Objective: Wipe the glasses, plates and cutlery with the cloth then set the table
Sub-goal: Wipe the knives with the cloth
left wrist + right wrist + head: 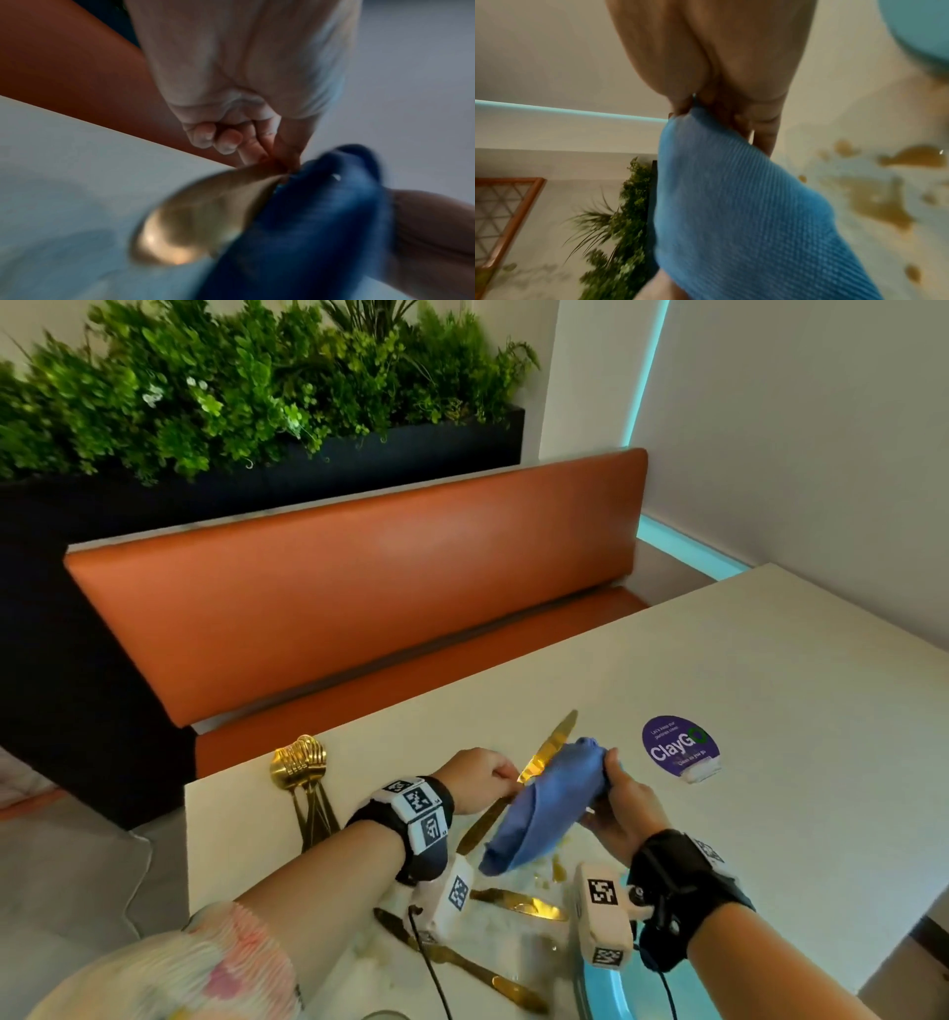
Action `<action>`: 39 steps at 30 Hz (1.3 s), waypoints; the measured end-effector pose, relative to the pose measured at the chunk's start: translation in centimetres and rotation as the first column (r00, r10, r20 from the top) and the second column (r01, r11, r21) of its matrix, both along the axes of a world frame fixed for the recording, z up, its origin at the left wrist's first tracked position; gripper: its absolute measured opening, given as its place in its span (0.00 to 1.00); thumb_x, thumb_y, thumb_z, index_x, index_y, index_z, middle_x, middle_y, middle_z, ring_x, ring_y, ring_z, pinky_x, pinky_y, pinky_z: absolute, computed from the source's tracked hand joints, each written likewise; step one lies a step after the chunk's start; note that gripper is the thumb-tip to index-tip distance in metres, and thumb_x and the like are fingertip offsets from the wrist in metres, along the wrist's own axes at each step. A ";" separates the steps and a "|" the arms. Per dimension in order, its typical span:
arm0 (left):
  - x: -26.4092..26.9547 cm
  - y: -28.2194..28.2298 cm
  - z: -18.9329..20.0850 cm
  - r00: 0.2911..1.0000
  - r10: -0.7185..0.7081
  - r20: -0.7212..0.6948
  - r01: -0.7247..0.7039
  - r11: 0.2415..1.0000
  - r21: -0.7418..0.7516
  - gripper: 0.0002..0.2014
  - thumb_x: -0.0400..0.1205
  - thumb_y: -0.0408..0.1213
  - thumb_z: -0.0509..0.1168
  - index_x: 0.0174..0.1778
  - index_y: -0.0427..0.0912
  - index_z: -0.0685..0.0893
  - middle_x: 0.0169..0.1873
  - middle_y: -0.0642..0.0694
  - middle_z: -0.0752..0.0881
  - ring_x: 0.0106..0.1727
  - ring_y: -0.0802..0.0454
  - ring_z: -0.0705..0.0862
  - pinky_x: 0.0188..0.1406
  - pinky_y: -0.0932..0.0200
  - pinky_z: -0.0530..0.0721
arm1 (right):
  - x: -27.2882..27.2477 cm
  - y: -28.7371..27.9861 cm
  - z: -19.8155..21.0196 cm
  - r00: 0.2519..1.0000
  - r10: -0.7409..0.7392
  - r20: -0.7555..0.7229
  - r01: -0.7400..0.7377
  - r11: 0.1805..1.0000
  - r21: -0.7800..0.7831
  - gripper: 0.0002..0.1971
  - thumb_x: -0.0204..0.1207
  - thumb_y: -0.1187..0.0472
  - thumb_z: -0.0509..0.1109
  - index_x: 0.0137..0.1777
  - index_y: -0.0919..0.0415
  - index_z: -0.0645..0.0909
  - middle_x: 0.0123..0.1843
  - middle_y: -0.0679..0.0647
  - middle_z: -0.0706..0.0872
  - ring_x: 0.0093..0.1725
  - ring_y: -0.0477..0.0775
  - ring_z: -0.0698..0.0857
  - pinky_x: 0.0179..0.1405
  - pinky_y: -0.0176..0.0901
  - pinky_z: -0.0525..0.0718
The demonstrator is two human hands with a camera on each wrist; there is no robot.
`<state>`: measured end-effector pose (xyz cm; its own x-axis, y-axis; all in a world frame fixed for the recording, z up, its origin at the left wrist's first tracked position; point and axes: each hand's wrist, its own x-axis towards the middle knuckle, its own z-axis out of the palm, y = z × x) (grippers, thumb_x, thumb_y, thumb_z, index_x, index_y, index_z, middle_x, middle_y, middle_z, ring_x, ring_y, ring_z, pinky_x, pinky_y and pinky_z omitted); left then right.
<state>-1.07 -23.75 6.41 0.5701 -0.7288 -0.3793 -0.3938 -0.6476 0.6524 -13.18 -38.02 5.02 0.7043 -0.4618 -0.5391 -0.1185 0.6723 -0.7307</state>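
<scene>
A gold knife (548, 746) is held above the table, blade pointing up and away. My left hand (500, 775) pinches it near the middle, and its rounded handle end (195, 223) sticks out towards the wrist camera. My right hand (608, 778) grips a blue cloth (544, 809) that is bunched around the knife just below the blade. The same cloth (731, 203) fills the right wrist view, hanging from my right hand's fingers (765, 138). In the left wrist view the cloth (308, 223) hides the blade.
A pile of gold cutlery (300, 762) lies at the table's left edge. More gold knives (518, 901) lie below my hands on a white surface with brown stains (885, 192). A turquoise plate (601, 988) sits at the near edge, a purple sticker (678, 747) to the right, an orange bench (359, 608) beyond.
</scene>
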 end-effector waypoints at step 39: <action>-0.4 2.8 4.7 0.965 0.233 0.123 -0.222 0.970 -0.097 0.12 0.83 0.39 0.61 0.51 0.36 0.87 0.52 0.41 0.88 0.53 0.44 0.83 0.53 0.57 0.78 | 3.9 -3.0 5.6 0.961 -0.200 -0.193 0.123 0.930 -0.348 0.23 0.67 0.48 0.76 0.51 0.66 0.77 0.56 0.63 0.85 0.50 0.61 0.84 0.52 0.51 0.82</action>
<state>-1.48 -20.95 11.15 0.7658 -0.5991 -0.2338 -0.3288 -0.6772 0.6583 -9.26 -41.02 10.59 0.4853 -0.7371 -0.4704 -0.2131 0.4221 -0.8812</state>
